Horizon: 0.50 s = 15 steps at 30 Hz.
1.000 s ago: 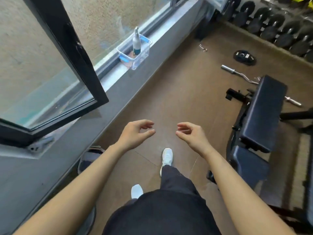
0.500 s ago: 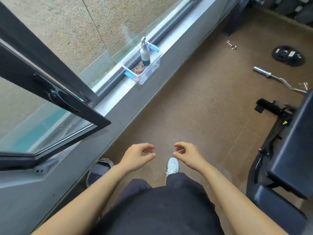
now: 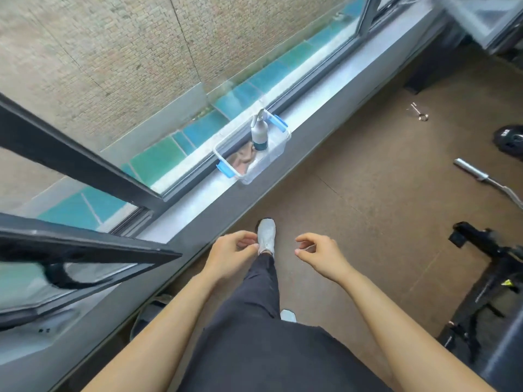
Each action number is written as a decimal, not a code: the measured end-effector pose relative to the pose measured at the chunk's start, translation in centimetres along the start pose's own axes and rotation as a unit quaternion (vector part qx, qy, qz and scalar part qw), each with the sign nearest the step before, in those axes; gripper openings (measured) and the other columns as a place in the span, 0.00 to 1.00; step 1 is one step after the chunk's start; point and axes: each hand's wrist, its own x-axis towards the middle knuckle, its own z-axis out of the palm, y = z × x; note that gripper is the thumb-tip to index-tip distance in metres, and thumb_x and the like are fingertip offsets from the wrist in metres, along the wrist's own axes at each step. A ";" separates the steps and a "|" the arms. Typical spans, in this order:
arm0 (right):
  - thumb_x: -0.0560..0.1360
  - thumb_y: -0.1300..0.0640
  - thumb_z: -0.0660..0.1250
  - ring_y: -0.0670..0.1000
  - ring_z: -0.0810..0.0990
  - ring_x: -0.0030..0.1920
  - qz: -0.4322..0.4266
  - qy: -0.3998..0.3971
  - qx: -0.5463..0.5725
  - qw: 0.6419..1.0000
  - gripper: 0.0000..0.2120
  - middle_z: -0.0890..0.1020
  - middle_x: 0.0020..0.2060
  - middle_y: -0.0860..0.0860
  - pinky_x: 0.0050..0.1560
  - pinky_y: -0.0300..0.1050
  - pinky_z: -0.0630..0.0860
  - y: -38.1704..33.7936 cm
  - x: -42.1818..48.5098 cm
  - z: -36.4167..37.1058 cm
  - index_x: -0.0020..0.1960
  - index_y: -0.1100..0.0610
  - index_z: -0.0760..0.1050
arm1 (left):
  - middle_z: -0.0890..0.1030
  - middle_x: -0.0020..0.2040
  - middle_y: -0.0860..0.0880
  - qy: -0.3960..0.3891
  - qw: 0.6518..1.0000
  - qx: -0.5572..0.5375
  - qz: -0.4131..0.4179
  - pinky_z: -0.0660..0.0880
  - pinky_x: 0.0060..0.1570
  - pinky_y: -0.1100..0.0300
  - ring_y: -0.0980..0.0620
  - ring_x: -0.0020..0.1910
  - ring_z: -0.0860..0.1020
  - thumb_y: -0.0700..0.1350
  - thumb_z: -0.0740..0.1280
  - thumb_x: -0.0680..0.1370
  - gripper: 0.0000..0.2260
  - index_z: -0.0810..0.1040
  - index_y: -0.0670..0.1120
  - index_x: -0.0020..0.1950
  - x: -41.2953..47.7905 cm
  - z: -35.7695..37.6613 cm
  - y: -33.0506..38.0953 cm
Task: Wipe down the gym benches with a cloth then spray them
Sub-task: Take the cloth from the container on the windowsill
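cloth (image 3: 242, 162), brownish and crumpled, lies inside a clear bin (image 3: 264, 170) with blue latches on the window sill (image 3: 325, 110), just beside an upright spray bottle (image 3: 259, 134) in the same bin. left hand (image 3: 230, 256) and right hand (image 3: 319, 257) hover apart above the brown floor (image 3: 353, 207), fingers (image 3: 244, 238) loosely curled, holding nothing. a black bench frame (image 3: 481, 278) stands at the right edge, well apart from the bin.

The bench (image 3: 506, 360) is cut off at right — the cloth (image 3: 240, 161) blurred, half hidden in its bin (image 3: 263, 168).
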 end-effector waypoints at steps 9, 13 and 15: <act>0.77 0.57 0.73 0.49 0.80 0.51 0.038 -0.013 0.007 0.999 0.16 0.84 0.53 0.51 0.57 0.42 0.76 -6.8 15.8 -4.1 0.64 0.57 0.80 | 0.86 0.50 0.57 -0.018 0.998 -0.049 -0.021 0.79 0.59 0.54 0.59 0.52 0.83 0.53 0.72 0.73 0.13 0.84 0.53 0.57 21.0 -4.2 3.0; 0.77 0.56 0.73 0.50 0.81 0.52 0.038 0.013 0.022 0.999 0.20 0.82 0.59 0.51 0.58 0.46 0.77 -8.7 23.1 -5.9 0.68 0.55 0.78 | 0.85 0.51 0.58 -0.022 0.999 -0.001 -0.043 0.77 0.60 0.56 0.60 0.50 0.82 0.51 0.72 0.76 0.12 0.83 0.54 0.59 29.0 -6.1 3.0; 0.78 0.55 0.72 0.51 0.80 0.55 0.043 0.034 0.035 0.998 0.23 0.79 0.64 0.52 0.57 0.43 0.74 -9.1 26.5 -6.3 0.72 0.55 0.75 | 0.85 0.53 0.57 -0.019 0.998 0.020 -0.062 0.78 0.59 0.56 0.59 0.50 0.82 0.50 0.71 0.77 0.13 0.82 0.53 0.61 32.4 -6.5 2.2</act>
